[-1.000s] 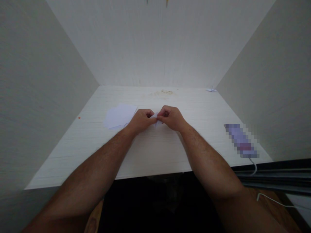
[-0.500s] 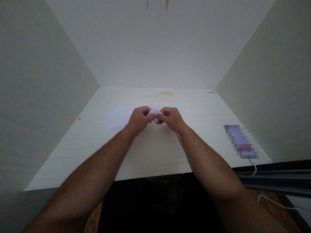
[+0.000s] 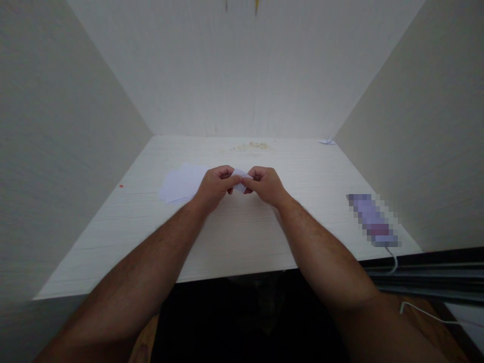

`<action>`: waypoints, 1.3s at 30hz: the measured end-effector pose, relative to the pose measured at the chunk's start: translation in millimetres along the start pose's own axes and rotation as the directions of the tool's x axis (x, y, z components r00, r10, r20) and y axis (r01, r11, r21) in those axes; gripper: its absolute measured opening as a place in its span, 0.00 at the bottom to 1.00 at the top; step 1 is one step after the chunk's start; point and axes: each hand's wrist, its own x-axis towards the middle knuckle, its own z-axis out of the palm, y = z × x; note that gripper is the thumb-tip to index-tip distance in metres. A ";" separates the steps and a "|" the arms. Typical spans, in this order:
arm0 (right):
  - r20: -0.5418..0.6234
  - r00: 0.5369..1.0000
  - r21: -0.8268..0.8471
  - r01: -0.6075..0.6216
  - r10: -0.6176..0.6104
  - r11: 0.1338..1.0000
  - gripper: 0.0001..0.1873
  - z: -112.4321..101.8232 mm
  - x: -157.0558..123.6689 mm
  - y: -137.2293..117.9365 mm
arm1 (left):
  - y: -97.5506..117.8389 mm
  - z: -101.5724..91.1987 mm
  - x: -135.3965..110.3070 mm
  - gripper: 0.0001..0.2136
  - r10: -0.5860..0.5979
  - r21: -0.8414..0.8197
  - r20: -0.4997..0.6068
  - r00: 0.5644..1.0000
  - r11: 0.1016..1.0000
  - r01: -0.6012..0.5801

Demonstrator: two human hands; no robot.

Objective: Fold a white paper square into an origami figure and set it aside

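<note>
A small folded piece of white paper (image 3: 241, 175) is held up over the middle of the table. My left hand (image 3: 217, 185) pinches its left side, thumb on the near face. From the other side my right hand (image 3: 265, 184) grips it in the same way, and the two thumb tips nearly meet at the paper's middle. The fingers behind the paper are partly hidden. Just left of my left hand lie several loose white paper sheets (image 3: 179, 184), overlapping one another.
The white table (image 3: 238, 242) is closed in by walls at the back and both sides. A folded white paper piece (image 3: 327, 141) lies in the far right corner. A pixelated phone-like object (image 3: 372, 219) with a white cable (image 3: 395, 264) rests at the right edge. Crumb-like marks (image 3: 257, 145) lie at the back.
Both hands keep hold of the folded paper, which has tilted slightly between the thumbs. The whole view has shifted a little.
</note>
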 end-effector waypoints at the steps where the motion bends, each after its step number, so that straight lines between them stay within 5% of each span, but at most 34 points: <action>1: 0.002 1.000 -0.008 0.000 0.000 1.000 0.15 0.3 -0.1 0.1 | 0.5 -0.3 0.0 0.09 -0.001 0.003 -0.006 1.000 1.000 0.001; 17: 0.019 1.000 0.127 0.004 -0.006 0.992 0.13 -6.0 2.7 3.0 | 2.8 -7.0 1.1 0.08 0.020 0.034 0.070 0.997 0.999 -0.022; 39: -0.193 0.975 -0.126 0.092 -0.115 0.988 0.05 5.1 0.4 2.3 | 2.7 5.3 -2.9 0.09 0.094 0.182 -0.088 0.992 0.980 -0.077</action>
